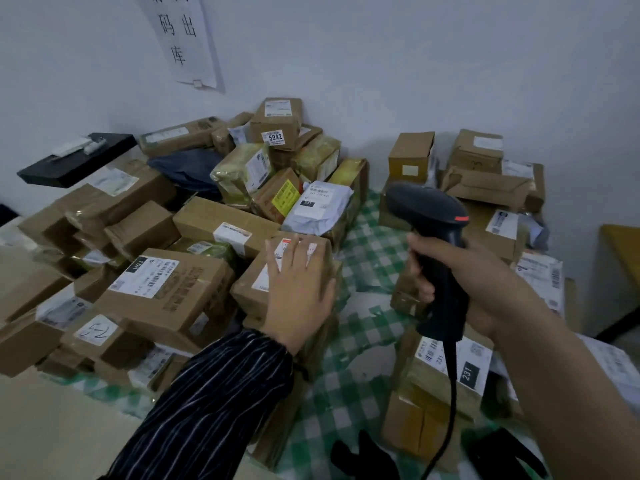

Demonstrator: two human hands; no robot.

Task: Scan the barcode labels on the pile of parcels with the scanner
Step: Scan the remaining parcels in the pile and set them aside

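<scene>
White walls [415,64] meet in a corner behind a table spread with a green and white checked cloth [367,216], which shows as a strip between two heaps of parcels

The right hand [485,278] is clenched round the handle of the black scanner [426,206], with its fingers [420,289] wrapped across the front. It holds the scanner upright above the cloth, its head tipped toward the left heap. A black cable [448,403] hangs from the bottom of the handle, down past a near box with a label marked 231 [433,382]

The left hand [298,289], coming out of a dark striped sleeve [214,393], lies flat and relaxed, fingers straight and spread, on top of a brown box [246,289] at the right edge of the left heap. The fingertips cover part of the white barcode label [282,249] on that box

Further out, the pile of parcels [156,237] fills the left side, mostly brown taped boxes with white labels. Just beyond the pressed box lies a grey bag [318,209], beside a box with a yellow label [285,199]. At the far top of the heap a box bears the number 5942 [277,123]. A dark blue bag [187,168] sits among the far boxes, and a black tray [76,161] juts out on the far left. More boxes [478,154] are stacked on the right. A paper sign [183,39] hangs on the wall
</scene>
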